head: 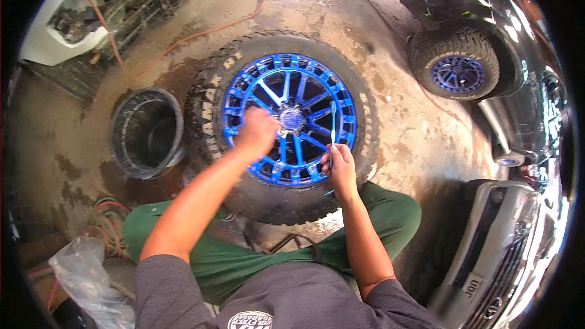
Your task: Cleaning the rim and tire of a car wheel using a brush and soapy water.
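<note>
An off-road tire [356, 68] with raised white lettering lies flat in front of me. Its blue alloy wheel [286, 169] faces up, with dark gaps between the spokes and a round center cap [291, 119]. My right hand [340, 164] grips a slim light-blue tool that looks like a toothbrush [333, 121], held over the right part of the rim, head pointing away from me. Blurred by motion, my left hand [259, 132] is over the left spokes with its fingers curled. Whether it holds anything is hidden.
Left of the tire stands a black bucket [146, 132]. An orange hose [205, 32] crosses the wet concrete floor. A dark vehicle's wheel [457, 71] is at upper right, a car's front bumper [466, 233] at lower right. A plastic bag [89, 278] and coiled hoses [109, 224] lie at lower left.
</note>
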Tool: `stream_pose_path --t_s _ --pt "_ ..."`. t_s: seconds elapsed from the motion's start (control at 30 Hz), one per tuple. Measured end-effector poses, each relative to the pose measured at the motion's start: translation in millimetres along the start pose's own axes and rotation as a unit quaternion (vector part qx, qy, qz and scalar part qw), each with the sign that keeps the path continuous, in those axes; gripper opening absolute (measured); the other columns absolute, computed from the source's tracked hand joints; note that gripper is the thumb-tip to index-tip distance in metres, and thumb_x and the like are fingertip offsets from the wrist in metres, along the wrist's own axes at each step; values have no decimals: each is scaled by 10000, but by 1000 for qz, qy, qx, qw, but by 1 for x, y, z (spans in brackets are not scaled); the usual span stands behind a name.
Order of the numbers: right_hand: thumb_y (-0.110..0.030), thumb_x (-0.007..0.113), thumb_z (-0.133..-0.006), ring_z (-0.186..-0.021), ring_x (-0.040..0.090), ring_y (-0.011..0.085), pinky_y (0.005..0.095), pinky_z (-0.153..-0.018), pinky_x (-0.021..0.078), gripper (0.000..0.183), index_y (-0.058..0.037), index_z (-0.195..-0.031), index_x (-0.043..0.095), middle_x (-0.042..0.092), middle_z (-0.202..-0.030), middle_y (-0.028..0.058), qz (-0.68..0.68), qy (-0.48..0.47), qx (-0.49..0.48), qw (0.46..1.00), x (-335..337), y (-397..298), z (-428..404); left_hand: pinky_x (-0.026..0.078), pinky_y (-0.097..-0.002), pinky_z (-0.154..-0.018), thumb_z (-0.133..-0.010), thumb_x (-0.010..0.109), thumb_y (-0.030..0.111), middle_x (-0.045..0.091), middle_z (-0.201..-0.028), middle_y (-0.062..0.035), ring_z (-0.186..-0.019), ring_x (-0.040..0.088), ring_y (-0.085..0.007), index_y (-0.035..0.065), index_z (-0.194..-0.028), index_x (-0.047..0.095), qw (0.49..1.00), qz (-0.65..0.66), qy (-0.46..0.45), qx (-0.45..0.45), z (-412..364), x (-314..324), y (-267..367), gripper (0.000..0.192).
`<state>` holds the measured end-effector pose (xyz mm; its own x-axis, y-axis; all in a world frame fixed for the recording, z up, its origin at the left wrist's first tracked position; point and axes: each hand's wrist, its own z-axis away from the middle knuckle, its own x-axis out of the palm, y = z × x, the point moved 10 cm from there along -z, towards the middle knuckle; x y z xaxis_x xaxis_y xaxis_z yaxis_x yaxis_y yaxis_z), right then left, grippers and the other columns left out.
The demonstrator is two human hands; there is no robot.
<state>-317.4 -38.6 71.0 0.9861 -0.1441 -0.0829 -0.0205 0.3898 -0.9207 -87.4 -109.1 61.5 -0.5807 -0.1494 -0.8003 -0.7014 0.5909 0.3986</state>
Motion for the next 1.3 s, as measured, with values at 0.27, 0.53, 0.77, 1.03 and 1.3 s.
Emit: stream_pose_path --t_s 0.27,0.53,0.77,1.03,1.3 --pt "-224 548 -1057 -767 675 221 369 -698 530 247 -13 -1175 601 694 -893 144 136 -138 -155 969 114 -52 14 517 -374 -828 -1052 522 273 695 -934 -127 -890 671 -225 53 -1063 615 839 397 -55 -369 0 -30 21 239" --pt "-121 681 -965 -1124 650 295 375 -964 523 303 -6 -1239 619 619 -1269 169 367 -149 -287 872 39 -136 3 388 -272 -525 -1030 562 303 560 -681 12 -598 515 -112 87 -925 642 877 155 -98 -444 103 -205 -202 253" --pt "-103 580 -1016 -1039 635 180 318 -910 501 201 -2 -1176 649 667 -1087 94 342 19 -111 933 -110 -94 -49 313 -366 -388 -929 530 126 575 -648 -107 -465 479 -173 26 -811 586 570 164 -263 -761 327 -70 -368 165" --pt "-108 645 -967 -1033 656 289 365 -923 514 219 -12 -1164 653 654 -1144 148 481 -66 -26 874 -53 -89 -36 552 -503 -834 -888 550 109 719 -972 -305 -963 724 -426 -73 -1025 728 697 38 -183 -692 387 41 -472 289" --pt "-131 643 -976 -1076 642 327 406 -949 497 190 -13 -1125 653 654 -1131 158 498 -39 -229 836 -75 -204 -39 342 -310 -402 -965 600 209 518 -610 -14 -448 463 -148 98 -912 609 629 239 -222 -706 251 -38 -314 123"
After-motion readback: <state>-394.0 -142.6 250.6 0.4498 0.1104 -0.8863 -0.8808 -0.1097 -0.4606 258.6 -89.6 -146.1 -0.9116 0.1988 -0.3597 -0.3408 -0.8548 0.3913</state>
